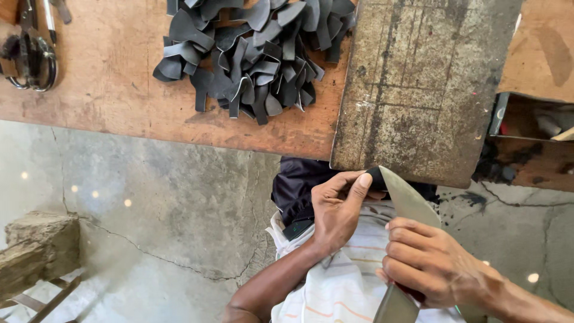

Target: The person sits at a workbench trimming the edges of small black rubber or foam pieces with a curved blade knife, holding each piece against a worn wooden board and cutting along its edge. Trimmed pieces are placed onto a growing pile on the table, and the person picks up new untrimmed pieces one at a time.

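My left hand (338,206) pinches a small black piece of material (376,177) against the near edge of a worn cutting slab (418,84). My right hand (427,260) grips a broad flat metal blade (406,200) by its lower part. The blade's pointed tip rests right beside the black piece, touching my left thumb area. Both hands sit over my lap, above a striped white cloth (344,287).
A heap of several black cut strips (251,54) lies on the wooden bench (107,90). Scissors (33,54) rest at the bench's far left. A stone block (39,248) stands on the concrete floor at left. A cluttered box (532,125) sits right of the slab.
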`<move>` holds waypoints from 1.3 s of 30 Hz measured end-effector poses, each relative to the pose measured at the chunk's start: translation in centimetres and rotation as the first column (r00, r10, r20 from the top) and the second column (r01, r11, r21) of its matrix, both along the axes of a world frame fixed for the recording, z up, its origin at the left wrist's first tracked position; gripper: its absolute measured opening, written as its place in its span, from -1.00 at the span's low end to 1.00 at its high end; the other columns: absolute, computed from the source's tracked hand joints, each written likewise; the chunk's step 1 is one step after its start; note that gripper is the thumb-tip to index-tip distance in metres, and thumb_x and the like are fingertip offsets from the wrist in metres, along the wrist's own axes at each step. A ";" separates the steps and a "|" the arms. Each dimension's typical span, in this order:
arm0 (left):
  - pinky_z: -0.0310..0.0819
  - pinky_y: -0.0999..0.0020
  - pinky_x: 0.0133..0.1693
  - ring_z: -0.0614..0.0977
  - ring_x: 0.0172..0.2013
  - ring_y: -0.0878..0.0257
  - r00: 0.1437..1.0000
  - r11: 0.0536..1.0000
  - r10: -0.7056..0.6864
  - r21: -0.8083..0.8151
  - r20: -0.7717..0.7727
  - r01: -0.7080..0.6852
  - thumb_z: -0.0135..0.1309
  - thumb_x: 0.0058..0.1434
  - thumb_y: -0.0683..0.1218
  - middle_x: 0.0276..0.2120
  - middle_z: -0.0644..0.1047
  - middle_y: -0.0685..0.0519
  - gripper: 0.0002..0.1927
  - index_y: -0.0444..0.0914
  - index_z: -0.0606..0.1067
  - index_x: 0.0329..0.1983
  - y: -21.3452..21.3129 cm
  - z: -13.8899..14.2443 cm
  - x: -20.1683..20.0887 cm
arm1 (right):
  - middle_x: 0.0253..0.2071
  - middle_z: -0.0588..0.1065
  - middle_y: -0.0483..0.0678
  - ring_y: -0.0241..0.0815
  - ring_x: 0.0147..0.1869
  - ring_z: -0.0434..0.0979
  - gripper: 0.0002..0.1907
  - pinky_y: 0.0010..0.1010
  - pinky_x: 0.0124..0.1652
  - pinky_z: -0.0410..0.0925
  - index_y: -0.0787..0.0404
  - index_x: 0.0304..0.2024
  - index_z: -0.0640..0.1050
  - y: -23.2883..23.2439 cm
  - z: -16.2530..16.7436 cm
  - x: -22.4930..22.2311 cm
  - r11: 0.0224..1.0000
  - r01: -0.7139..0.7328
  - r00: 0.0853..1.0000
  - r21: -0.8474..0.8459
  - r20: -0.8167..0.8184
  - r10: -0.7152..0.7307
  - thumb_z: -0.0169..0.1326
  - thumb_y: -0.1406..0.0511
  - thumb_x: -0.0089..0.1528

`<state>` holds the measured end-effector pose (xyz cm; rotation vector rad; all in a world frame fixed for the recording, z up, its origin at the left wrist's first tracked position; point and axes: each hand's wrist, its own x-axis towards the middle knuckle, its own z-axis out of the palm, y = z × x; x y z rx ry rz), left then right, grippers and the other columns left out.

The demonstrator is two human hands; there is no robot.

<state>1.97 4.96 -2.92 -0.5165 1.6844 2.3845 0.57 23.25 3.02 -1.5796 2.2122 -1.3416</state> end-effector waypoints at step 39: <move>0.16 0.48 -0.53 0.26 -0.49 0.55 0.978 0.976 -0.170 -0.160 -0.122 0.150 0.03 0.50 -0.07 -0.57 0.35 0.28 -0.66 -0.39 0.51 -0.36 1.9 -2.4 -1.1 | -0.38 0.34 -0.04 0.04 -0.24 0.40 -0.60 -0.10 0.02 0.34 0.21 -0.40 0.38 -0.2 0.7 -1.2 0.960 -0.199 0.980 0.198 0.048 0.194 0.28 0.26 -0.18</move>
